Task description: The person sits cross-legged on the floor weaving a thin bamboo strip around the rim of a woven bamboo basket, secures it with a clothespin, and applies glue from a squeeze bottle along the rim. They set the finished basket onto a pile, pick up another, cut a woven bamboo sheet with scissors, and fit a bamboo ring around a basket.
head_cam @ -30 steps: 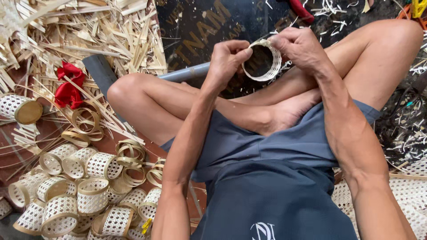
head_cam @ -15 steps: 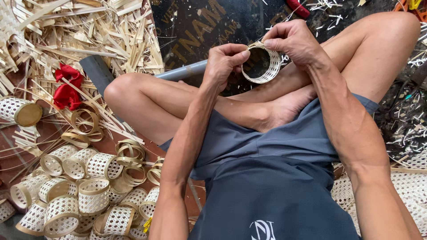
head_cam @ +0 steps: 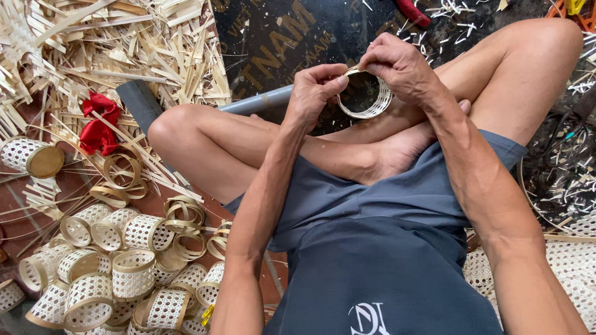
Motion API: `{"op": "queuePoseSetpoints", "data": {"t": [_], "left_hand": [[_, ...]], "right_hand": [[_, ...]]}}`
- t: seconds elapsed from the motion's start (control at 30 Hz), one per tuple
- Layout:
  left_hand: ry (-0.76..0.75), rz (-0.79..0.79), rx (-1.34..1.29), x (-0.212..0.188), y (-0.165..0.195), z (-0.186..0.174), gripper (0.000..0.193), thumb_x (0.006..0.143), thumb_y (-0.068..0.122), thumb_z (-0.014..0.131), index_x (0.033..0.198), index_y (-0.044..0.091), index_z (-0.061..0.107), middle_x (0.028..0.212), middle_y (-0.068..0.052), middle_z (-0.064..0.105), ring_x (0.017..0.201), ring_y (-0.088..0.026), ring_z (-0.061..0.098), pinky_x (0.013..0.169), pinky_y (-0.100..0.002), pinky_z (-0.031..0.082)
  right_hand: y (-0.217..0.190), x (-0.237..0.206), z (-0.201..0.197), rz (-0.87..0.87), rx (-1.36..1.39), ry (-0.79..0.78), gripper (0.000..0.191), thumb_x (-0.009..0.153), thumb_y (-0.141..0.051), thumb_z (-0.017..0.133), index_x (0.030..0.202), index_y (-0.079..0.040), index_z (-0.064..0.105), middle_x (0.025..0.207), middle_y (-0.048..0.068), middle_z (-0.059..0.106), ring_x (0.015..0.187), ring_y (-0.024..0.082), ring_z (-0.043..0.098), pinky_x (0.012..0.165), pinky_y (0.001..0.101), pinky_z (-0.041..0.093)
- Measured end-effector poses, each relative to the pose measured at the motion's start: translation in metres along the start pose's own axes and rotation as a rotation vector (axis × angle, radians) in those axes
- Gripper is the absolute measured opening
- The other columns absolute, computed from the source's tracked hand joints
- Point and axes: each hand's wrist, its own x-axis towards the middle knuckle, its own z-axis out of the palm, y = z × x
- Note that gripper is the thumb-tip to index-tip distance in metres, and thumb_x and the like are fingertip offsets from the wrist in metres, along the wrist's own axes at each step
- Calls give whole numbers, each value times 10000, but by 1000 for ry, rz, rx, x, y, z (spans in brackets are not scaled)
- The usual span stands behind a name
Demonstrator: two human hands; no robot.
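Your left hand (head_cam: pixel 316 93) and right hand (head_cam: pixel 397 62) each keep a closed grip on the woven ring (head_cam: pixel 367 102), at 12 o'clock above your lap.

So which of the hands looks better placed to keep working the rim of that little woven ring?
Probably the right hand: its fingertips pinch the woven ring at its top rim, while the left hand steadies its side.

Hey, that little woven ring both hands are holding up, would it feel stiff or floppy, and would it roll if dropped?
The woven ring is thin open lattice, so it is probably very light. It keeps its round shape between the left hand and right hand, suggesting springy rather than floppy. Being a short cylinder, it might roll on its side, though the strip litter would likely stop it.
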Motion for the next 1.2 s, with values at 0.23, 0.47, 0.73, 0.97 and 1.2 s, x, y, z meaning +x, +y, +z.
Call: {"op": "queuePoseSetpoints", "data": {"t": [0.23, 0.47, 0.73, 0.97, 1.2], "left_hand": [[6, 131, -82, -1, -6, 4, 312, 865, -52, 785, 1172, -45, 729, 937, -23, 707, 823, -87, 652, 744, -227, 560], [59, 167, 5, -13, -5, 8, 345, 895, 3, 796, 1228, -21, 709, 988, -25, 730, 869, -81, 672, 769, -223, 578], [33, 39, -11, -48, -12, 6, 508, 858, -40, 790, 1332, -83, 612, 1020, -55, 686, 813, -100, 678, 670, -242, 602], [-43, -54, -104, -53, -3, 12, 553, 886, -81, 761, 1409, -78, 581, 852, -80, 667, 720, -131, 674, 642, -259, 594], [13, -108, 11, -66, 5, 26, 755, 849, -93, 748, 1534, 23, 453, 796, -27, 617, 685, -105, 634, 584, -262, 595]], "right_hand": [[-6, -1, 0, 207, 106, 64, 174, 974, -35, 702, 1146, -11, 718, 1023, 36, 697, 933, 90, 653, 821, 241, 530], [1, -10, 2, 257, 253, 117, 232, 993, -81, 756, 1211, -3, 736, 1046, 41, 731, 936, 65, 653, 847, 229, 543], [-44, -52, -21, 505, 36, 49, 356, 959, -78, 770, 1280, 34, 665, 901, 68, 701, 756, 107, 646, 642, 250, 535], [-64, -53, -7, 721, 201, 13, 475, 988, -95, 680, 1440, 16, 584, 747, 69, 691, 604, 149, 671, 482, 269, 517], [-64, -63, 1, 734, 439, 5, 691, 934, 24, 642, 1581, 19, 398, 774, 87, 640, 678, 153, 714, 558, 256, 573]]}}
